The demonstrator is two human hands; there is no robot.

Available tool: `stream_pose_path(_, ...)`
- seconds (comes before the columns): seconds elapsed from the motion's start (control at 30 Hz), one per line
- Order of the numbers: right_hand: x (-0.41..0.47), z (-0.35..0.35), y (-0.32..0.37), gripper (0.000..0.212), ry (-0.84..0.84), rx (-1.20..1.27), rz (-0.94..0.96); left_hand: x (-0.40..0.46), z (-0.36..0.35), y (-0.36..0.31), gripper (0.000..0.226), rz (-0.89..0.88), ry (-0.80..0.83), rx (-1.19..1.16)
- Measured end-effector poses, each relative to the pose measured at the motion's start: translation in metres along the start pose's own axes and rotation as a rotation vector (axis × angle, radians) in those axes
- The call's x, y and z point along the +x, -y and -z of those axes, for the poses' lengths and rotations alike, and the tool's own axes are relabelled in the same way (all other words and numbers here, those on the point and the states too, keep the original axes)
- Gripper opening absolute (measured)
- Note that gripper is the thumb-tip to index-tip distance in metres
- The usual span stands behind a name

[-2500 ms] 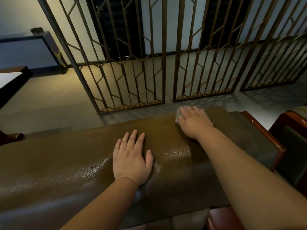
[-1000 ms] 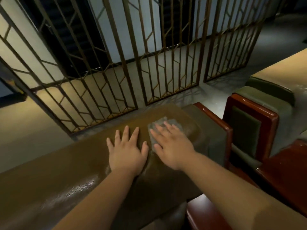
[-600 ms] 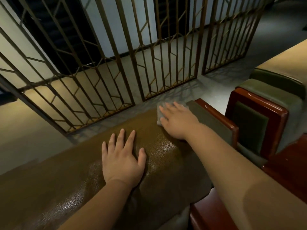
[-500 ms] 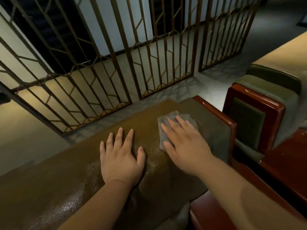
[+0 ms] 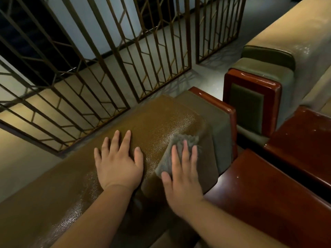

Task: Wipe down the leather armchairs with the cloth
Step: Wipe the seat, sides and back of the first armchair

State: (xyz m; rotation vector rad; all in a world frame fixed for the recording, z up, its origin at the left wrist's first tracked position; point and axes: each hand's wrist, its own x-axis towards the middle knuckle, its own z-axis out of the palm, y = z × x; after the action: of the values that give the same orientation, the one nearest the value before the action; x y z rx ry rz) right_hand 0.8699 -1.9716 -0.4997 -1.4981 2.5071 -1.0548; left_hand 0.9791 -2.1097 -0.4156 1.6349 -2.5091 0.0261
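The brown leather top of an armchair back [image 5: 157,120] runs from lower left to upper right below me. My left hand [image 5: 118,161] lies flat on it with fingers spread. Just to its right, my right hand [image 5: 182,174] presses a grey cloth [image 5: 180,142] onto the leather with straight fingers, close to the chair's right end. The cloth's far edge sticks out beyond my fingertips; the rest is under my palm. A second armchair [image 5: 265,72] with olive padding and a red wooden frame stands to the right.
A metal lattice screen [image 5: 111,56] stands on the floor right behind the chair back. Glossy red wooden armrests [image 5: 268,192] lie at lower right, with a narrow gap between the two chairs.
My right hand has slid the cloth back toward me and to the right, down from the far edge of the chair back. My left hand has stayed flat in place.
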Motion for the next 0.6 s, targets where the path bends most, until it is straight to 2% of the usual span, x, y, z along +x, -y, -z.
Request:
stream_pose_path(0.07, 0.033, 0.011, -0.027, 0.071, -0.057, -0.001, -0.016, 0.000, -0.001, 0.000, 0.071, -0.005, -0.006, -0.002)
stream_pose_path(0.17, 0.090, 0.035, -0.054, 0.072, -0.119, 0.171, -0.257, 0.000, -0.002, 0.000, 0.069, -0.008, -0.020, 0.005)
stream_pose_path(0.23, 0.083, 0.024, -0.041, 0.073, -0.161, 0.244, -0.335, 0.000, -0.001, 0.000, 0.066, -0.076, -0.030, 0.005)
stream_pose_path(0.3, 0.034, -0.004, -0.005, 0.073, -0.174, 0.241, -0.274, -0.003, 0.001, 0.000, 0.063, -0.357, -0.001, 0.052)
stream_pose_path(0.37, -0.022, -0.024, 0.032, 0.073, -0.078, 0.222, -0.176, -0.007, 0.002, 0.000, 0.062, -0.629, 0.043, 0.115)
stream_pose_path(0.43, -0.026, -0.028, 0.025, 0.067, -0.162, 0.147, -0.050, -0.006, 0.002, 0.001, 0.063, -0.669, 0.070, 0.127)
stream_pose_path(0.47, -0.009, -0.022, 0.012, 0.062, -0.223, 0.150, -0.058, -0.005, 0.001, 0.001, 0.063, -0.658, 0.060, 0.118)
stream_pose_path(0.57, 0.054, 0.006, -0.025, 0.067, -0.255, 0.369, -0.450, -0.001, 0.000, 0.003, 0.064, -0.655, 0.035, 0.101)
stream_pose_path(0.6, 0.061, 0.006, -0.029, 0.068, -0.280, 0.410, -0.502, 0.001, 0.000, 0.003, 0.065, -0.660, 0.037, 0.097)
